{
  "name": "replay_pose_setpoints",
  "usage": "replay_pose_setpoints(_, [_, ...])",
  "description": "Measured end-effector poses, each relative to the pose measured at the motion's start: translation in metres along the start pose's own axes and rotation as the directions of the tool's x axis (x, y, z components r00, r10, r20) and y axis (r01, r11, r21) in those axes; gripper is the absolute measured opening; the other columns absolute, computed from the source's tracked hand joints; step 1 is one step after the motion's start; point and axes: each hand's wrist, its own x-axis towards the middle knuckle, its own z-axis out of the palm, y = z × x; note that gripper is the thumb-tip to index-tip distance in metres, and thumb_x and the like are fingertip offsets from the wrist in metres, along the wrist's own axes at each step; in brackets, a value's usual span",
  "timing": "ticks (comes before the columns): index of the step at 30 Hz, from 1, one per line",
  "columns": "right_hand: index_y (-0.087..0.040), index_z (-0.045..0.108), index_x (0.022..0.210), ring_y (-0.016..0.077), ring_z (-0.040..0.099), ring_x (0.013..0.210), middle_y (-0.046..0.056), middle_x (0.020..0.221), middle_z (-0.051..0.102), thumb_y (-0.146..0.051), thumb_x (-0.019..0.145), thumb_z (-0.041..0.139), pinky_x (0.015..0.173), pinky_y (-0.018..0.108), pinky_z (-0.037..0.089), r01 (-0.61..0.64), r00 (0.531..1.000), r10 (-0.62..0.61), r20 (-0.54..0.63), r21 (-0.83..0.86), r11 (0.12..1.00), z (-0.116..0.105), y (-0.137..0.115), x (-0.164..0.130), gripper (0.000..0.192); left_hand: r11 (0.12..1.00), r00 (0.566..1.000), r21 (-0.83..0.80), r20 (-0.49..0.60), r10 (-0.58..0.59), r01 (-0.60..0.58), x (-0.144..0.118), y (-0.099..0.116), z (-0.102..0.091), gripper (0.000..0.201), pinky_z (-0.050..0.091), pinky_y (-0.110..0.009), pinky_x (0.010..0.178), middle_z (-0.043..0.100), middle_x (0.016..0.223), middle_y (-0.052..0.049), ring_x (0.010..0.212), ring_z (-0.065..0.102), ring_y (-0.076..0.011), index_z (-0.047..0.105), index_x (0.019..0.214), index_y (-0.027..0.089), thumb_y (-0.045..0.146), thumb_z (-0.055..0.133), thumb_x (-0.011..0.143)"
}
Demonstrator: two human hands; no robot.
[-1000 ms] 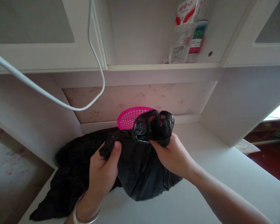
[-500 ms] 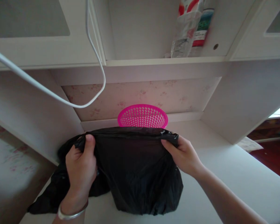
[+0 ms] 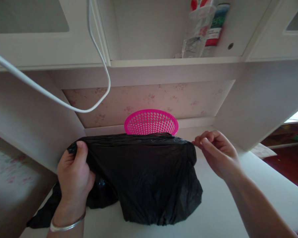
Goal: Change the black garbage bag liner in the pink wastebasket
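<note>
Left hand: the left hand point(image 3: 73, 173) pinched the left corner of the black plastic bag point(image 3: 149, 178), thumb on the front side and the fingers hidden behind the film; a silver bangle point(image 3: 66, 225) sat on its wrist
Right hand: the right hand point(image 3: 220, 155) was at 3 o'clock from the bag, fingers curled together and thumb against the forefinger, just beside the right corner; if it yet nipped the edge, I cannot tell
Bag: it hung in front of the person, its top edge pulled flat and wide, its lower part resting on the white desk point(image 3: 225, 211)
Change: one second before, the top was bunched in a ball between both hands; half a second before, both hands held it stretched; now the hands were farther apart and the right one was at the edge or off it
Meaning: I judge the bag was spread out, no more crumpled
Behind: a pink perforated basket point(image 3: 151, 122) stood at 12 o'clock from the bag, near the wall
Above: a white cable point(image 3: 99, 56) hung at 11 o'clock; bottles point(image 3: 203, 29) stood on the shelf at 1 o'clock
</note>
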Motion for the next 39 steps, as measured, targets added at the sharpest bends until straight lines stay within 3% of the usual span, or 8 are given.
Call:
replay_pose_setpoints(5, [-0.031,0.068,0.122,0.0189,0.067,0.104,0.006,0.114,0.071,-0.041,0.093,0.07,0.085,0.028,0.057,0.012,0.972,0.047,0.232,-0.246,0.969,0.006,-0.001,0.002,0.031,0.988,0.995,-0.122,0.047,-0.093,0.098,-0.005,0.005,0.001,0.04,0.055,-0.025,0.07,0.072,0.075,0.004,0.071,0.064,-0.0129,0.074,0.083,0.02,0.043,0.095,0.058])
replay_pose_setpoints(10, [-0.027,0.074,0.102,0.0165,0.067,0.085,0.003,0.092,0.069,-0.021,0.091,0.071,0.073,0.026,0.055,0.326,0.908,-0.173,0.381,-0.386,0.863,0.015,-0.009,0.002,0.012,0.986,0.992,-0.126,0.084,-0.096,0.106,-0.008,0.002,-0.007,0.036,0.057,-0.023,0.071,0.074,0.079,0.003,0.074,0.066,-0.0131,0.076,0.087,0.021,0.037,0.095,0.06])
replay_pose_setpoints(15, [-0.026,0.073,0.109,0.0189,0.067,0.101,0.008,0.111,0.065,-0.008,0.091,0.063,0.08,0.027,0.057,0.515,0.826,-0.318,0.466,-0.392,0.763,0.012,-0.02,-0.009,0.027,0.983,0.996,-0.169,0.055,-0.067,0.076,-0.005,0.006,-0.009,0.03,0.058,-0.02,0.078,0.073,0.077,0.005,0.075,0.065,-0.0106,0.075,0.079,0.021,0.036,0.095,0.062])
replay_pose_setpoints(25, [-0.024,0.056,0.076,0.0159,0.066,0.078,0.0,0.078,0.065,-0.014,0.085,0.075,0.068,0.026,0.056,0.324,0.943,-0.29,0.161,-0.267,0.907,0.008,-0.017,-0.01,0.024,0.98,0.989,-0.145,-0.021,-0.144,0.139,-0.011,0.008,0.0,0.041,0.061,-0.022,0.072,0.075,0.076,0.002,0.072,0.067,-0.0126,0.074,0.074,0.017,0.05,0.094,0.059])
replay_pose_setpoints(30, [-0.029,0.069,0.103,0.0181,0.064,0.085,0.0,0.082,0.067,-0.022,0.088,0.076,0.099,0.039,0.052,0.402,0.895,-0.332,0.299,-0.213,0.891,0.005,-0.03,-0.015,0.018,0.985,0.998,-0.165,0.048,-0.049,0.056,-0.012,0.012,-0.006,0.032,0.058,-0.019,0.073,0.071,0.075,0.004,0.07,0.064,-0.01,0.073,0.074,0.019,0.042,0.093,0.064])
replay_pose_setpoints(33, [-0.03,0.066,0.125,0.0211,0.063,0.086,0.003,0.086,0.068,-0.039,0.094,0.068,0.081,0.036,0.053,0.388,0.858,-0.222,0.463,-0.301,0.871,0.006,-0.04,-0.018,0.032,0.987,0.998,-0.16,0.068,-0.006,0.017,-0.013,0.015,-0.007,0.028,0.058,-0.018,0.072,0.068,0.073,0.004,0.068,0.062,-0.0099,0.073,0.076,0.019,0.04,0.09,0.07])
replay_pose_setpoints(36, [-0.023,0.068,0.091,0.0189,0.052,0.072,0.001,0.07,0.056,-0.048,0.096,0.061,0.068,0.036,0.043,0.447,0.778,-0.14,0.612,-0.384,0.808,0.006,-0.043,-0.018,0.027,0.985,0.998,-0.175,0.07,0.0,0.012,-0.012,0.017,-0.008,0.027,0.058,-0.019,0.074,0.07,0.076,0.003,0.07,0.062,-0.0104,0.074,0.079,0.019,0.039,0.09,0.071])
replay_pose_setpoints(39, [-0.021,0.05,0.064,0.0159,0.042,0.066,-0.003,0.058,0.041,-0.04,0.095,0.067,0.072,0.036,0.038,0.543,0.711,-0.128,0.692,-0.424,0.725,0.001,-0.041,-0.018,0.04,0.983,1.0,-0.186,0.006,-0.007,0.008,-0.007,0.015,-0.007,0.028,0.057,-0.018,0.078,0.073,0.081,0.003,0.075,0.064,-0.01,0.076,0.082,0.019,0.038,0.091,0.069])
